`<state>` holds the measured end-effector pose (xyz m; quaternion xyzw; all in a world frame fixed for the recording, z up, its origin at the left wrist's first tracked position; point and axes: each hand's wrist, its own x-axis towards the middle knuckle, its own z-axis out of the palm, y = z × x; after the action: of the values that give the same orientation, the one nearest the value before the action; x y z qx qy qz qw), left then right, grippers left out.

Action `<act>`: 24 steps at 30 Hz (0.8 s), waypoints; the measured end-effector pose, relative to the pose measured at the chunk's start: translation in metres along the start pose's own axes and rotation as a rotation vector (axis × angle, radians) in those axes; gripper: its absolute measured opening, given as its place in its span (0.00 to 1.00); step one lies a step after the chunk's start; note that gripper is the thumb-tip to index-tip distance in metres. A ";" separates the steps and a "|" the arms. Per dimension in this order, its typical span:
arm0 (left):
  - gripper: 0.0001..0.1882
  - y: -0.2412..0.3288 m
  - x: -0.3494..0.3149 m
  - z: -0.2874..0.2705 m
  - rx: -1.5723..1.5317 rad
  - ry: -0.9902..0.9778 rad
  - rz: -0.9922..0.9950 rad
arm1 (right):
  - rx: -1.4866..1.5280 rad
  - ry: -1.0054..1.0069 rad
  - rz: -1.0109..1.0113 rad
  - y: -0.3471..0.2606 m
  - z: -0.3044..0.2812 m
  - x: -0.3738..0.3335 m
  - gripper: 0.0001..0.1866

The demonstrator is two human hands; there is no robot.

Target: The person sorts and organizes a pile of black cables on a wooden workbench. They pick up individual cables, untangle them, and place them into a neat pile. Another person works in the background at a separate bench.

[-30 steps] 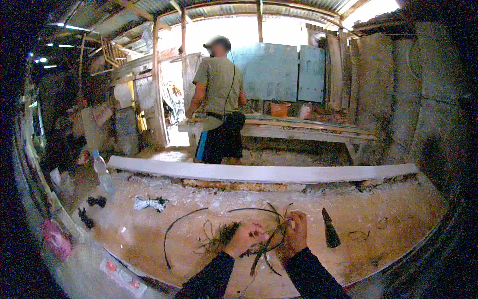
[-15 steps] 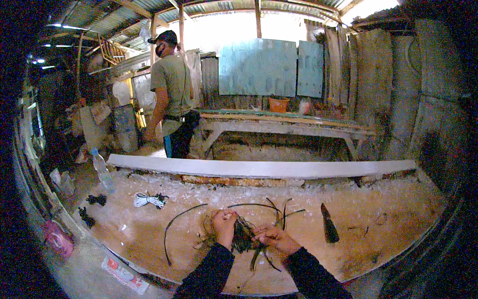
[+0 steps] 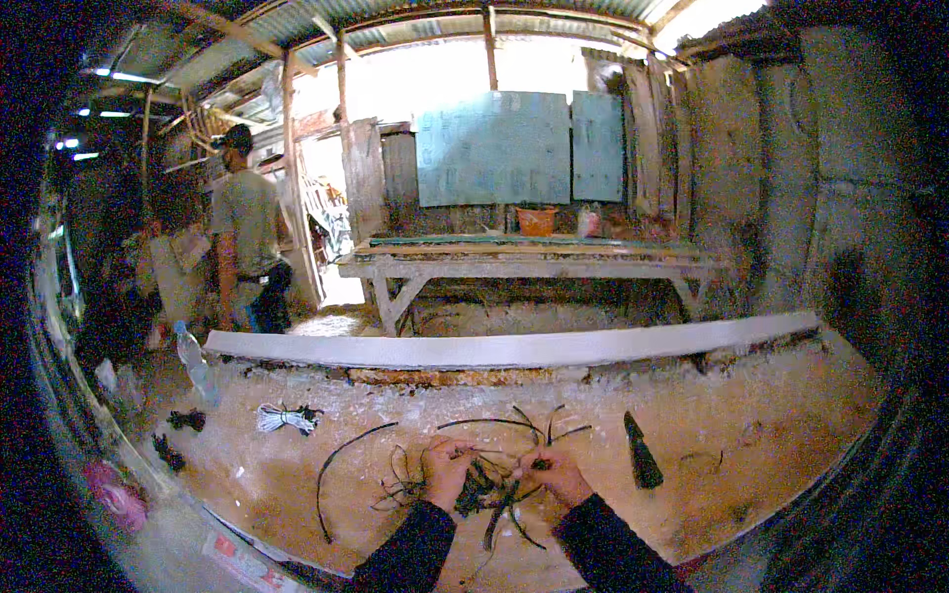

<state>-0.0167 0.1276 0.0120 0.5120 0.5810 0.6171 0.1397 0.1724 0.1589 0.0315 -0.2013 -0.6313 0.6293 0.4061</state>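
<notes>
My left hand (image 3: 447,476) has its fingers closed in a pinch over a tangled bundle of dark cords (image 3: 478,492). Close by on the right, my right hand (image 3: 558,476) is also closed, its thumb and fingers pinched together at the bundle's right side. A thin strand appears to stretch between the two hands. Loose strand ends spread out left of my left hand, and darker, thicker strips (image 3: 491,529) stick out below my right hand. Several black strips (image 3: 549,423) lie just beyond the hands. One long curved black strip (image 3: 323,484) rests to the left.
A white-and-black cord hank (image 3: 288,419), small black bundles (image 3: 186,420) and a plastic bottle (image 3: 191,358) are at the left. Right of my hands lies a dark wedge-shaped piece (image 3: 643,457). A long white board (image 3: 514,346) runs along the far edge. A person (image 3: 249,222) stands beyond.
The person beyond the table has moved farther away and left. My right hand has gone from loosely extended fingers to a closed pinch. The whole view has shifted slightly.
</notes>
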 end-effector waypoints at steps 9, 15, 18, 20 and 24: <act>0.05 0.008 -0.004 0.003 -0.149 -0.410 0.126 | -0.228 0.418 -0.120 0.011 -0.012 0.009 0.05; 0.09 0.007 -0.020 0.018 -0.315 -0.973 0.085 | -0.358 0.567 -0.252 0.019 -0.020 0.013 0.05; 0.10 0.007 -0.019 0.024 -0.340 -1.064 0.180 | -0.003 0.566 -0.190 0.014 -0.010 0.012 0.06; 0.10 0.008 -0.019 0.022 -0.336 -1.130 0.083 | -0.193 0.577 -0.185 0.007 -0.007 0.008 0.05; 0.08 0.010 -0.020 0.015 -0.376 -0.571 0.018 | -0.621 0.736 -0.216 -0.006 -0.007 0.006 0.04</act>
<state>0.0083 0.1176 0.0081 0.6346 0.3897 0.5464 0.3832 0.1759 0.1666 0.0382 -0.4552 -0.6210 0.2527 0.5859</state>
